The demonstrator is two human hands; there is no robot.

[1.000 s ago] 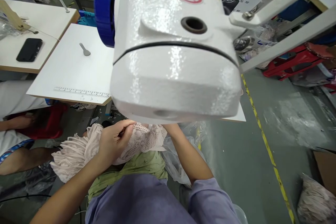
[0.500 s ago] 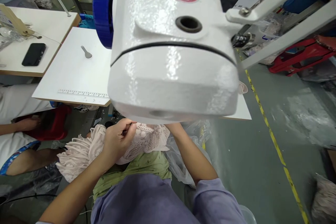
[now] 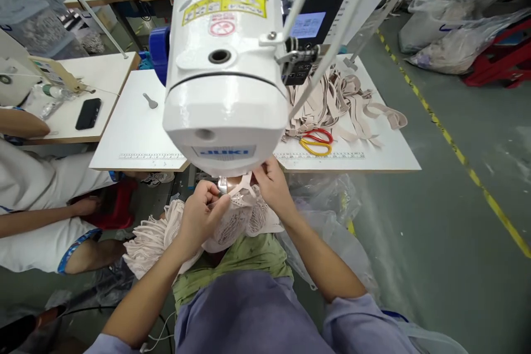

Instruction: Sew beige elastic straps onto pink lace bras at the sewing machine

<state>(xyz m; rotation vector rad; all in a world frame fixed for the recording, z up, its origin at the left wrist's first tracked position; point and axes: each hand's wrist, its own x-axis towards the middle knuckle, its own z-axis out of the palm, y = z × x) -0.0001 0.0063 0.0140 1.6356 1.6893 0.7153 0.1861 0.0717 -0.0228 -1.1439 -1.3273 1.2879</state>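
Observation:
A white sewing machine (image 3: 228, 105) stands before me, its head hiding part of the work below. Under its front edge my left hand (image 3: 203, 213) pinches the edge of a pale pink lace bra (image 3: 232, 228) between thumb and fingers. My right hand (image 3: 271, 185) is closed on the bra's narrow strap (image 3: 244, 183), close beneath the machine head; its fingertips are partly hidden. Beside my left forearm, a bunch of similar lace pieces (image 3: 151, 235) hangs over the lap.
Right of the machine, beige straps (image 3: 352, 99) are heaped near red-and-yellow scissors (image 3: 317, 142). A control screen (image 3: 309, 25) rises behind. On the left table top lies a small grey tool (image 3: 150, 101); a phone (image 3: 88, 114) is farther left. A co-worker's arm (image 3: 50, 218) is at left.
My view has drawn back and swung right, showing the straps, scissors and screen. Both hands appear farther out from under the machine head, and the strap between them now shows.

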